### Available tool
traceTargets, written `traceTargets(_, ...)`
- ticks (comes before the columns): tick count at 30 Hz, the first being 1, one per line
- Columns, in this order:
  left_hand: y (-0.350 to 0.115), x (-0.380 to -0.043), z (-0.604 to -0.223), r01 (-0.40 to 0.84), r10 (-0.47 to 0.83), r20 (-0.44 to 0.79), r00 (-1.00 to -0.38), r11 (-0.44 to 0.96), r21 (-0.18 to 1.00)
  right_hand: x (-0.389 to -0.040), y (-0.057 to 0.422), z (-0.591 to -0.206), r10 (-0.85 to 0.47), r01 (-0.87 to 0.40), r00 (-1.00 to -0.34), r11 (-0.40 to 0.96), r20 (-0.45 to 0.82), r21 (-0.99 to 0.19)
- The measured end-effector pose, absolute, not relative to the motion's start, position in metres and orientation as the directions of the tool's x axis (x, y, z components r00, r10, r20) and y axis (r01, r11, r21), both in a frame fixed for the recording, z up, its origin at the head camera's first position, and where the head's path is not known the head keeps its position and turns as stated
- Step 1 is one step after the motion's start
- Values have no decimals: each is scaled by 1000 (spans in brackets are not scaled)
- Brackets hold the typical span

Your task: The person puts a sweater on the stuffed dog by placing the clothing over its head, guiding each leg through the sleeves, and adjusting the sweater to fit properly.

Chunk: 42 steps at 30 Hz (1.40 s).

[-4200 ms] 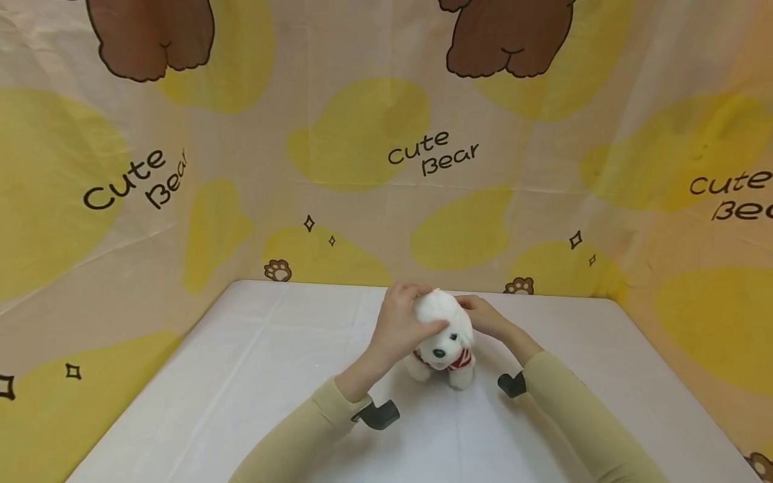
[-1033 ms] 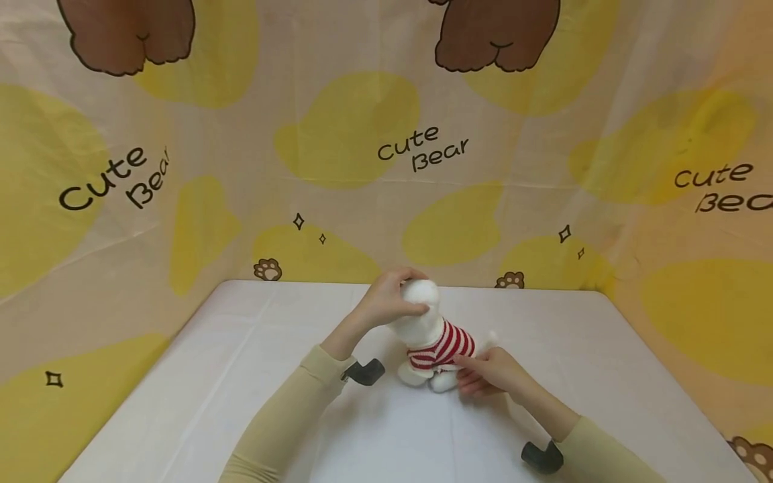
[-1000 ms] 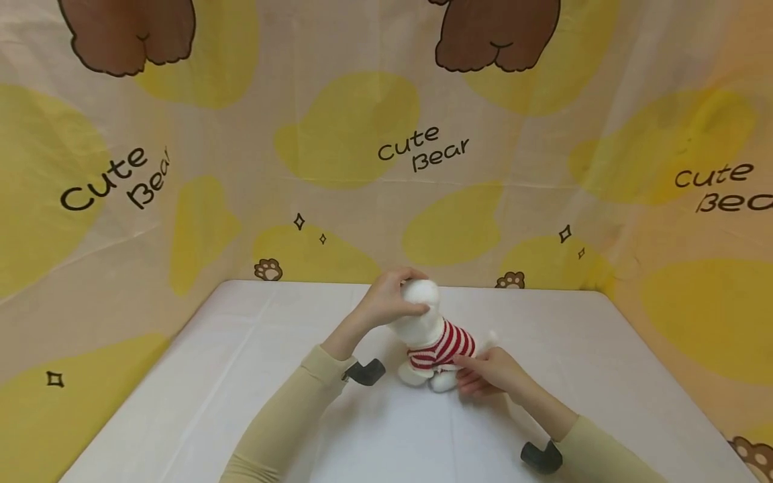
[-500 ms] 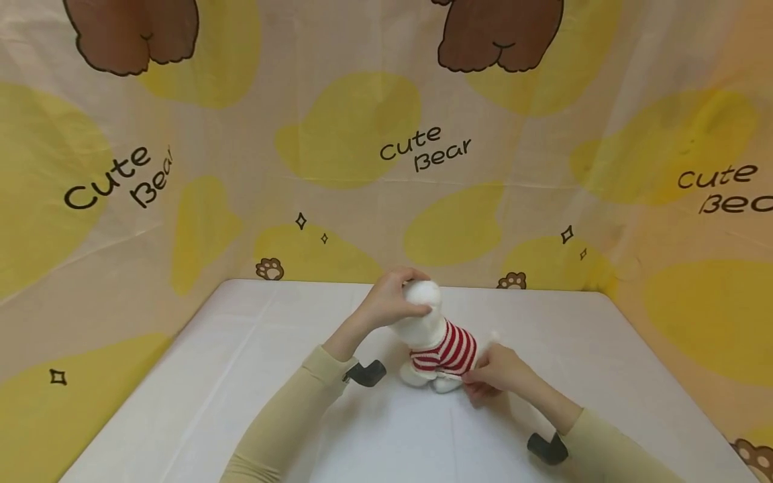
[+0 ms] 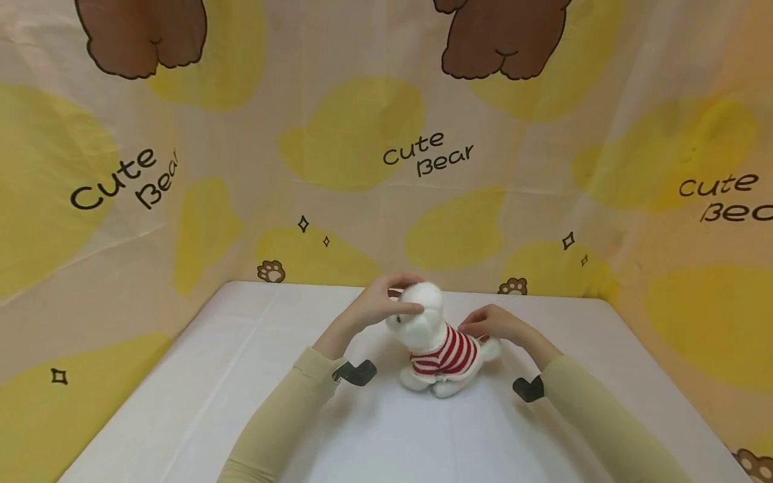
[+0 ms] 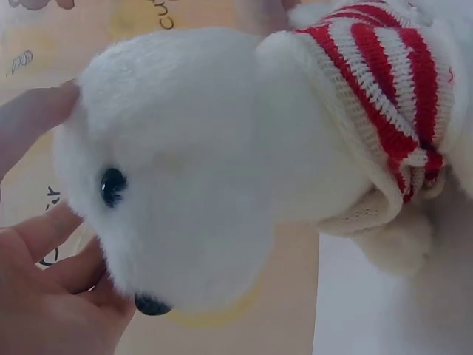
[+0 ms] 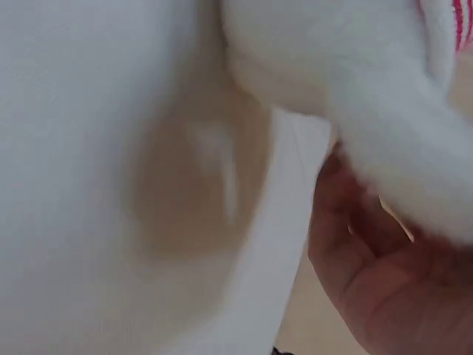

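A white plush dog (image 5: 423,305) sits on the table facing left, wearing a red-and-white striped knit sweater (image 5: 455,353). My left hand (image 5: 376,305) grips its head from the front, thumb along the near side and fingers over the top and far side. In the left wrist view the plush dog's black eye (image 6: 113,186) and nose (image 6: 152,304) show between the spread fingers. At the dog's back, my right hand (image 5: 496,323) pinches the sweater's rear edge on the far side. The right wrist view has its curled fingers (image 7: 334,244) behind the white tail (image 7: 403,140), their tips hidden.
The white table (image 5: 260,402) has its far edge close behind the dog. A patterned curtain (image 5: 338,134) with bears and lettering surrounds the table on the back and sides. Black wrist mounts (image 5: 356,373) stick out below both sleeves.
My right hand has let go of the sweater's near lower edge and moved up and over to the far side of the back. The dog's hind leg and tail are now uncovered. The left hand keeps its grip.
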State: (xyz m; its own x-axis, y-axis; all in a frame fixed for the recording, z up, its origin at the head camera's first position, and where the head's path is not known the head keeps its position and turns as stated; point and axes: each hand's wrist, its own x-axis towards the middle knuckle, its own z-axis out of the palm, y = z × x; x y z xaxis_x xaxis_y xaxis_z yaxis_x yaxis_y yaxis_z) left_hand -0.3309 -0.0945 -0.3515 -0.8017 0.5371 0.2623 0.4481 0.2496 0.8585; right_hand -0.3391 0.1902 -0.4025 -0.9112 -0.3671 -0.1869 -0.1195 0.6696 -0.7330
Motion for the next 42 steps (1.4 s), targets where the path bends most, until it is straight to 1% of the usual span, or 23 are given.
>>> traceTargets(2, -94, -330, -351, 450, 532, 265, -804, 254, 856, -343, 188, -406, -416, -133, -883, 663, -215, -736)
traceTargets(5, -92, -330, -351, 451, 525, 269, -808, 255, 856, -348, 184, -407, -451, -140, -861, 656, -236, -742)
traceTargets(9, -90, -329, -350, 462, 532, 277, -800, 251, 851, -351, 183, -408, -458, -122, -853, 641, -251, -758)
traceTargets(11, -90, -328, -350, 462, 534, 277, -799, 250, 851, -351, 182, -411, -428, -98, -865, 656, -262, -748)
traceTargets(17, -89, -326, -349, 457, 544, 263, -797, 257, 852, -344, 175, -421, -263, -43, -928, 777, -263, -628)
traceTargets(19, -89, -325, -346, 455, 555, 255, -792, 257, 853, -342, 175, -421, -229, -54, -950, 791, -213, -609)
traceTargets(22, -92, -325, -346, 416, 537, 230, -811, 254, 873, -332, 170, -408, -164, -88, -984, 794, -73, -602)
traceTargets(24, -95, -330, -350, 382, 510, 216, -833, 247, 890, -319, 164, -393, -108, -112, -993, 781, 44, -614)
traceTargets(26, -99, -339, -360, 349, 484, 208, -850, 222, 910, -299, 153, -375, -70, -123, -992, 735, 105, -667)
traceTargets(28, -102, -351, -370, 340, 475, 215, -853, 196, 920, -278, 142, -361, -62, -129, -991, 685, 120, -717)
traceTargets(30, -104, -359, -378, 333, 489, 219, -844, 159, 929, -260, 130, -354, -79, -125, -992, 648, 97, -752)
traceTargets(33, -107, -367, -389, 297, 529, 194, -826, 116, 948, -244, 113, -356, -100, -129, -991, 640, 84, -758)
traceTargets(36, -107, -370, -395, 215, 584, 140, -800, 60, 975, -240, 100, -366, -84, -146, -989, 640, 119, -755)
traceTargets(39, -108, -370, -398, 150, 604, 106, -790, 22, 989, -241, 91, -373, -57, -164, -985, 623, 165, -765)
traceTargets(42, -111, -366, -400, 167, 585, 118, -802, 31, 985, -244, 86, -377, -36, -174, -981, 608, 192, -775)
